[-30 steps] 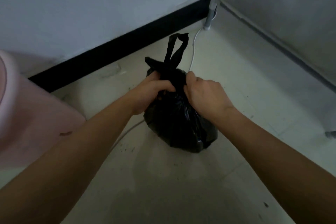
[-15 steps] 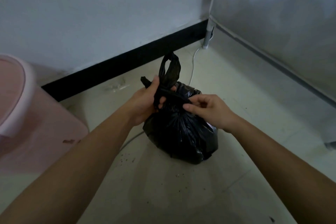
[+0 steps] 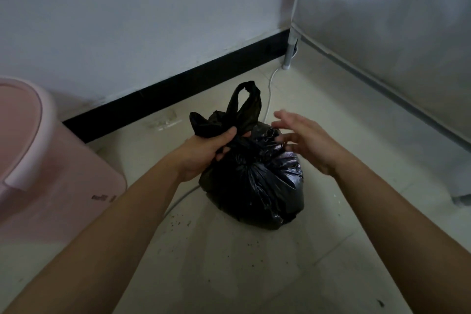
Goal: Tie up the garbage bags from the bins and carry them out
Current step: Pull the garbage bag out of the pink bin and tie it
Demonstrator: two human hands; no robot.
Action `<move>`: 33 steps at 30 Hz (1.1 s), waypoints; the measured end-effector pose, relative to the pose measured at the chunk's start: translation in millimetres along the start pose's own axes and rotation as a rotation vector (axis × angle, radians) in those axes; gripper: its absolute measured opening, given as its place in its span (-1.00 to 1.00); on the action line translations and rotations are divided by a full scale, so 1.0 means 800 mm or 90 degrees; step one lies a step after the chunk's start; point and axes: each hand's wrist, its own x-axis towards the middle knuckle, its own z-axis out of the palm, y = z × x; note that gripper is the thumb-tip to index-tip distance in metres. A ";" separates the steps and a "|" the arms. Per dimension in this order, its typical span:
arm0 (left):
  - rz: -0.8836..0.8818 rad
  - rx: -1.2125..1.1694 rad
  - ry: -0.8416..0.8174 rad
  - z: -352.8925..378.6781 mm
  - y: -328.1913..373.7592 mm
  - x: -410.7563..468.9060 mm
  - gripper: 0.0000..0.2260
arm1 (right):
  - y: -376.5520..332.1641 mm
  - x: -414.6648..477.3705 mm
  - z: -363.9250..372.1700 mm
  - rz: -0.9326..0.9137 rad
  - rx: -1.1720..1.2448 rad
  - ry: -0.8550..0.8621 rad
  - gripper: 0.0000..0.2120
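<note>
One garbage bag (image 3: 254,186), one pink bin (image 3: 51,176), two hands (image 3: 204,153) (image 3: 311,145).

The black garbage bag (image 3: 254,186) sits upright on the pale floor (image 3: 229,275), full and rounded, its glossy plastic gathered in tight creases that run up to a bunched neck. The left hand (image 3: 206,150) grips that neck; above the grip one handle loop (image 3: 246,107) stands up, and a shorter flap (image 3: 197,122) of plastic sticks out to the left. The pink bin (image 3: 51,173) stands well apart on the bag's left, cut off by the frame edge
</note>
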 end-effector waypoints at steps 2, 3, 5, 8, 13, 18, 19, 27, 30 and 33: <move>0.004 0.007 -0.037 0.003 0.004 -0.001 -0.67 | -0.016 0.001 0.002 -0.028 -0.020 0.008 -0.39; 0.007 0.017 -0.056 0.007 0.006 -0.002 -0.66 | -0.026 0.001 0.008 -0.044 -0.030 -0.004 -0.40; 0.013 0.021 -0.101 0.015 0.009 -0.002 -0.62 | -0.044 0.003 0.022 -0.086 -0.047 -0.014 -0.52; -0.002 -0.087 -0.137 0.020 0.010 -0.001 -0.59 | -0.062 0.005 0.037 -0.162 0.003 0.077 -0.79; 0.005 -0.286 -0.155 0.009 0.015 -0.008 -0.58 | -0.053 0.002 0.027 -0.169 0.277 0.146 -0.80; 0.003 -0.402 -0.131 0.003 0.003 -0.013 -0.58 | -0.047 -0.013 0.033 -0.127 0.478 0.147 -0.76; -0.004 -0.406 -0.125 0.005 0.003 -0.011 -0.58 | -0.048 -0.016 0.035 -0.107 0.524 0.127 -0.76; 0.026 -0.345 0.020 0.009 0.002 0.001 -0.87 | -0.035 -0.038 0.036 0.041 0.441 -0.048 -0.86; 0.073 -0.366 0.059 0.006 -0.004 0.003 -0.65 | -0.029 -0.040 0.035 0.095 0.405 -0.060 -0.89; 0.094 -0.345 0.063 0.002 -0.008 -0.002 -0.56 | -0.018 -0.036 0.024 0.145 0.338 -0.038 -0.94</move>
